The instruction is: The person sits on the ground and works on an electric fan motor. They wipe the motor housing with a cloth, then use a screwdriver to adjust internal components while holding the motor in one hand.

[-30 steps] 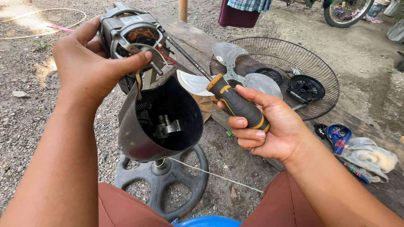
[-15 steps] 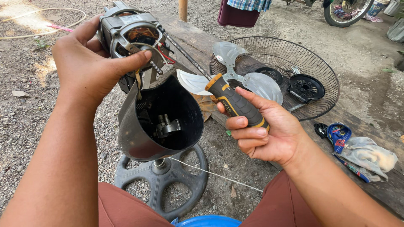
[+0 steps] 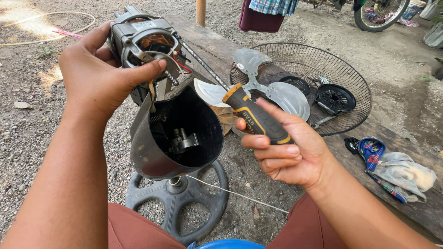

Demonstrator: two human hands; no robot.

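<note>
Left hand (image 3: 99, 76) fingers clamp around the fan motor (image 3: 145, 41); right hand (image 3: 290, 154) fingers curl tight on the screwdriver handle (image 3: 256, 117), forefinger extended.

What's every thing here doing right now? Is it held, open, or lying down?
Left hand: gripping fan motor.
Right hand: holding screwdriver.
Motor housing: open, motor lifted out.
Fan blade: detached, lying in grille.
Fan base: on ground.
</note>
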